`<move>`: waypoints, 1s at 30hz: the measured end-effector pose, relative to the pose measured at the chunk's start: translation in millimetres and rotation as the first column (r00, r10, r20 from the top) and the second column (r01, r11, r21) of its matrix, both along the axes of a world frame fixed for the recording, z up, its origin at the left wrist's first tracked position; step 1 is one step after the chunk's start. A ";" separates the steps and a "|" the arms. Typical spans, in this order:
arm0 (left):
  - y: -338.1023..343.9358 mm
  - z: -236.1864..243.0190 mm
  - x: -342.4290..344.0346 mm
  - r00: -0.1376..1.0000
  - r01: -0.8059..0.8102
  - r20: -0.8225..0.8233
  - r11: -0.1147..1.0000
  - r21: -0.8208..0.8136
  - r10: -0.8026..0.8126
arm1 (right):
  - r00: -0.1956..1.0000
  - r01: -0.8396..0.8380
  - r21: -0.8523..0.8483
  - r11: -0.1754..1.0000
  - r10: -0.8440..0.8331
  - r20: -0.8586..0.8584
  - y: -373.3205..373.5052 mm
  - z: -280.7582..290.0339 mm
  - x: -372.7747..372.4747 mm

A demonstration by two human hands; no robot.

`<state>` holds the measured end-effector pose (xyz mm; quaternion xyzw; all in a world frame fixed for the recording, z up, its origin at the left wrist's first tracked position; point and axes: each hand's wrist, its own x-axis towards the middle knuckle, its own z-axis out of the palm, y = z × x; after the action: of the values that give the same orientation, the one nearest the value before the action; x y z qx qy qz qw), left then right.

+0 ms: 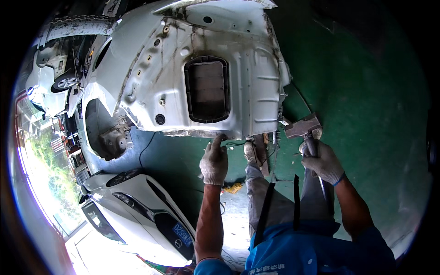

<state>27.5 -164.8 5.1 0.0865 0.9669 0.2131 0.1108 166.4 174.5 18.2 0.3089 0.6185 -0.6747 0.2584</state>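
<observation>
A pale body panel [247, 87] of a stripped car shell, stained and dented, spans the upper middle. Its near edge meets the fingertips of my left hand [214, 162], in a whitish work glove. The index finger reaches up to that edge while the other fingers curl in. A small dark bit shows beside the palm, but what it belongs to is hidden. My right hand [326, 162], gloved too, is closed round the handle of a hammer [302, 126]. The heavy, worn block head is raised just right of the panel's corner, apart from it.
A black-framed vent [225, 91] sits in the panel. On the left, a white car [142, 211] stands behind my left arm, and another white car [48, 85] is farther off. Cables and a yellow item [233, 188] lie on the green floor [357, 91] near my feet.
</observation>
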 end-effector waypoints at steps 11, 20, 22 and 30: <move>-75.7 -23.0 -9.0 0.890 -0.340 -0.054 0.738 0.583 0.453 | 0.882 -0.292 0.335 0.896 0.387 -0.269 -68.7 41.2 -32.6; -173.7 50.3 -194.8 0.916 -0.281 -0.011 0.662 0.694 0.400 | 0.643 -0.602 0.694 0.393 0.754 0.131 -176.8 84.1 -137.0; -174.0 51.2 -206.6 0.946 -0.296 0.121 0.651 0.699 0.300 | 0.600 -0.604 0.724 0.333 0.788 0.138 -188.9 96.6 -161.9; -185.5 44.0 -220.2 0.915 -0.395 0.356 0.595 0.700 0.188 | 0.255 -0.756 0.637 -0.151 0.828 0.499 -219.4 94.8 -206.7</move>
<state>-192.7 -350.3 49.1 -0.0626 0.7665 0.6224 0.1457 -40.3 -44.9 113.0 -0.0859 0.9058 -0.0139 0.4146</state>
